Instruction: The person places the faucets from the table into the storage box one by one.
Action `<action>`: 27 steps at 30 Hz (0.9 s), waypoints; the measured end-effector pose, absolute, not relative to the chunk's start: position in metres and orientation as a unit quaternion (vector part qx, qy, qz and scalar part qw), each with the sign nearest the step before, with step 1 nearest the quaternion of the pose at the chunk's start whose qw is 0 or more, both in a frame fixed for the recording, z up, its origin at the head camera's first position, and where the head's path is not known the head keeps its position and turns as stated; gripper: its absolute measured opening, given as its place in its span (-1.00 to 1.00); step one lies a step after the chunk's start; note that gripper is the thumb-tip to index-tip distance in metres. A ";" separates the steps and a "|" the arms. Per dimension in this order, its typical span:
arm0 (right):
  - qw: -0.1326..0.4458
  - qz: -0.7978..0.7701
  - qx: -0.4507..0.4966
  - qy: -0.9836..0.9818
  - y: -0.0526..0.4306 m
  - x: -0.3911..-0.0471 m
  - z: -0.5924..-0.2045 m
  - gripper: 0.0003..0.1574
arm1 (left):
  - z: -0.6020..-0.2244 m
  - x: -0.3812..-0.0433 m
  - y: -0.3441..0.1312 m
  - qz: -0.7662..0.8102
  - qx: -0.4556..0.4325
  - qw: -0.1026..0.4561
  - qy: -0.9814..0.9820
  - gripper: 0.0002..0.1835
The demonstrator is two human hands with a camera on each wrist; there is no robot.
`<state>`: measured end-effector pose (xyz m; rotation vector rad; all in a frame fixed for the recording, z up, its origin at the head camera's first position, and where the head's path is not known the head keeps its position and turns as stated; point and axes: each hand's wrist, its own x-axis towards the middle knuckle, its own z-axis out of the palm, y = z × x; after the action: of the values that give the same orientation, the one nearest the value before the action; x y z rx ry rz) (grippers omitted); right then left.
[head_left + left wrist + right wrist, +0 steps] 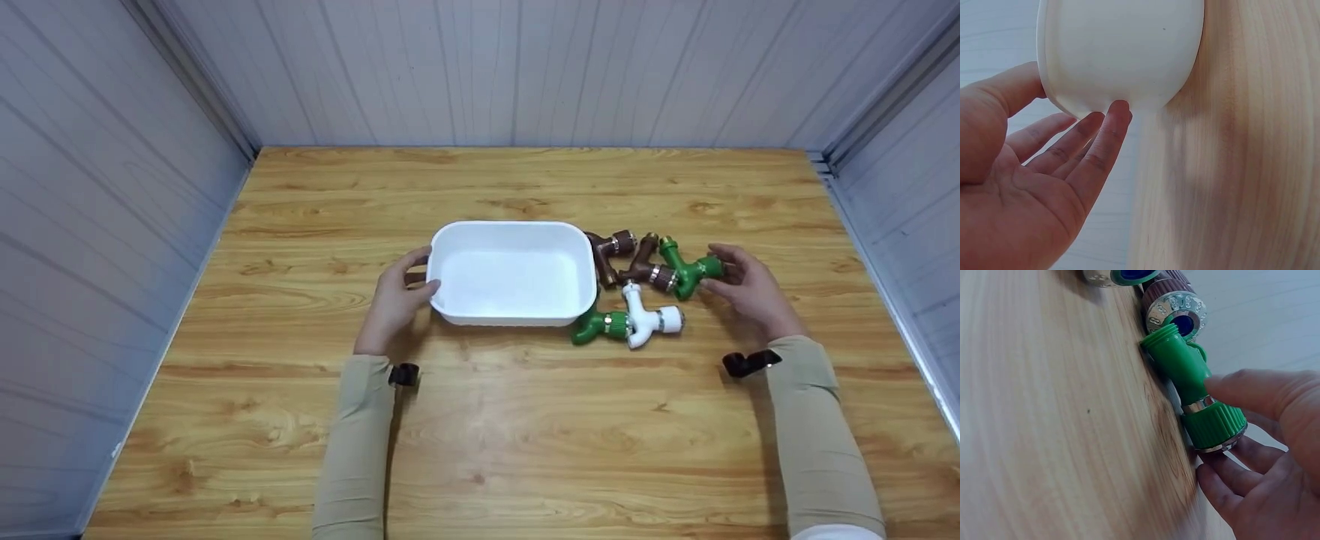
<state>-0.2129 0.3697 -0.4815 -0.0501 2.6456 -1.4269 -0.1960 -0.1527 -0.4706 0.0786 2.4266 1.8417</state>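
Observation:
In the head view my left hand (397,300) grips the left end of a white rectangular plastic tub (510,274), thumb at the rim. The left wrist view shows the fingertips against the tub's end wall (1123,62). My right hand (754,292) is around the knob end of a green plastic tap (684,270), which lies on the table. Seen from the right wrist, the thumb rests at the green tap's body (1182,368) and the fingers curl by its ribbed knob (1216,424). The tub's inside is bare.
Beside the tub's right end lie a brown tap (606,259), another brown tap (646,268), a white tap (646,319) and a second green tap (600,325), close together. The wooden table (480,450) meets pale panel walls (480,75) at the back and sides.

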 end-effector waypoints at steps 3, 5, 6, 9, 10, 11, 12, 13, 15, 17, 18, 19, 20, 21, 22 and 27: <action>0.066 -0.466 -0.008 0.882 0.370 -0.213 -0.481 -0.25 | -0.471 -0.196 -0.153 0.606 0.032 0.040 0.794 -0.42; 0.065 -0.462 -0.002 0.885 0.370 -0.213 -0.481 -0.26 | -0.471 -0.196 -0.153 0.607 0.032 0.038 0.793 -0.42; 0.065 -0.461 -0.001 0.885 0.370 -0.213 -0.481 -0.26 | -0.471 -0.196 -0.153 0.607 0.030 0.039 0.793 -0.42; 0.063 -0.461 0.000 0.885 0.370 -0.213 -0.481 -0.27 | -0.469 -0.195 -0.153 0.610 0.028 0.047 0.791 -0.41; 0.062 -0.462 0.000 0.885 0.370 -0.213 -0.481 -0.27 | -0.468 -0.195 -0.153 0.609 0.028 0.051 0.791 -0.40; 0.060 -0.462 0.000 0.885 0.370 -0.213 -0.482 -0.28 | -0.464 -0.194 -0.152 0.611 0.028 0.053 0.789 -0.40; 0.058 -0.462 0.000 0.885 0.370 -0.213 -0.482 -0.28 | -0.461 -0.193 -0.152 0.614 0.029 0.054 0.787 -0.40; 0.054 -0.462 -0.001 0.885 0.370 -0.213 -0.482 -0.29 | -0.458 -0.192 -0.151 0.616 0.032 0.054 0.785 -0.40; 0.044 -0.463 -0.005 0.885 0.370 -0.213 -0.484 -0.32 | -0.452 -0.189 -0.150 0.620 0.037 0.055 0.782 -0.40; 0.035 -0.464 -0.009 0.885 0.371 -0.213 -0.485 -0.34 | -0.446 -0.186 -0.148 0.624 0.037 0.053 0.778 -0.42; 0.031 -0.465 -0.010 0.885 0.371 -0.213 -0.485 -0.34 | -0.446 -0.186 -0.148 0.626 0.037 0.052 0.777 -0.42; 0.029 -0.465 -0.011 0.885 0.371 -0.213 -0.485 -0.33 | -0.448 -0.187 -0.149 0.626 0.036 0.052 0.777 -0.41; 0.027 -0.467 -0.012 0.884 0.371 -0.212 -0.485 -0.33 | -0.450 -0.188 -0.149 0.627 0.035 0.052 0.777 -0.41; 0.026 -0.468 -0.011 0.883 0.370 -0.212 -0.485 -0.32 | -0.454 -0.190 -0.149 0.625 0.034 0.051 0.778 -0.41; 0.024 -0.470 -0.010 0.882 0.370 -0.211 -0.485 -0.31 | -0.457 -0.191 -0.150 0.624 0.033 0.048 0.780 -0.41; 0.007 -0.482 -0.009 0.876 0.368 -0.209 -0.484 -0.31 | -0.471 -0.196 -0.153 0.614 0.037 0.036 0.788 -0.41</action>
<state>-0.2095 0.3678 -0.4838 -0.0293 2.7400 -1.5071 -0.1960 -0.1529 -0.4710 0.1136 2.4206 1.8856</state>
